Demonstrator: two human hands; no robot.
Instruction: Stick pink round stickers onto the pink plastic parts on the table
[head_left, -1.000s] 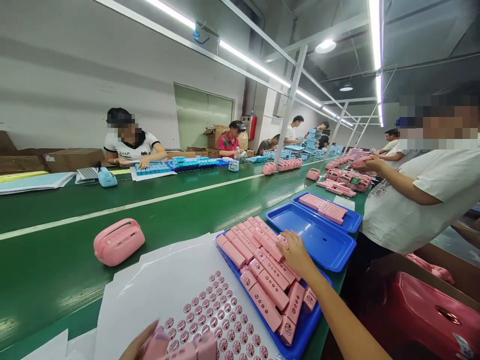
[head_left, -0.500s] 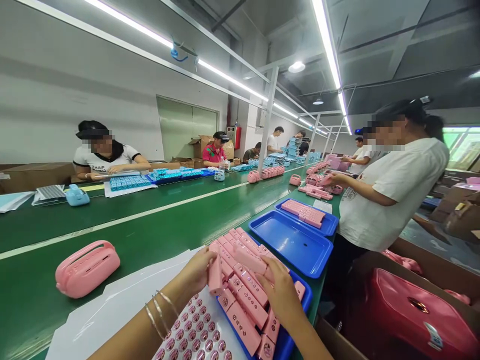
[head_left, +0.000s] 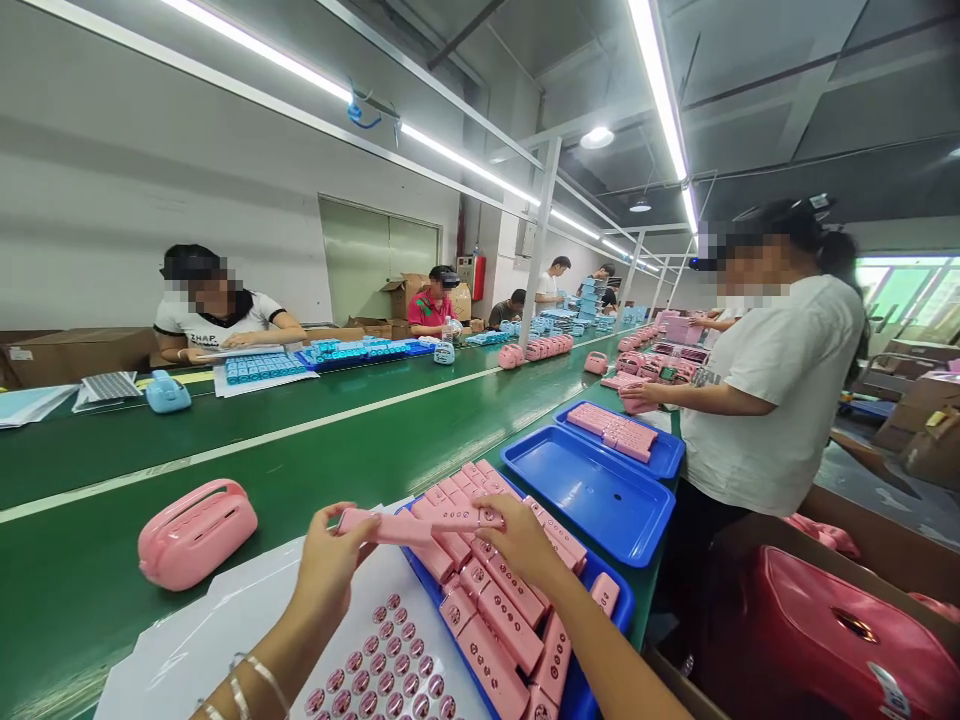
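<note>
My left hand pinches the near end of a plain-sided pink plastic bar above the sheet of stickers. In my right hand is another pink bar, with a row of small round marks and a round badge at its fingertip end. The two bars meet or overlap between my hands; I cannot tell whether they touch. Below them, a blue tray is filled with rows of similar pink bars. Left of the tray lies a white sheet of round pink stickers.
A pink rounded casing with a handle sits on the green table at left. Beyond my tray are a bare blue tray and one with pink parts. A co-worker stands at right near a red bag.
My left hand has moved left and turned its bar from upright to lying sideways. My right hand's bar has turned, showing its marked face. The co-worker at right has lowered their hands.
</note>
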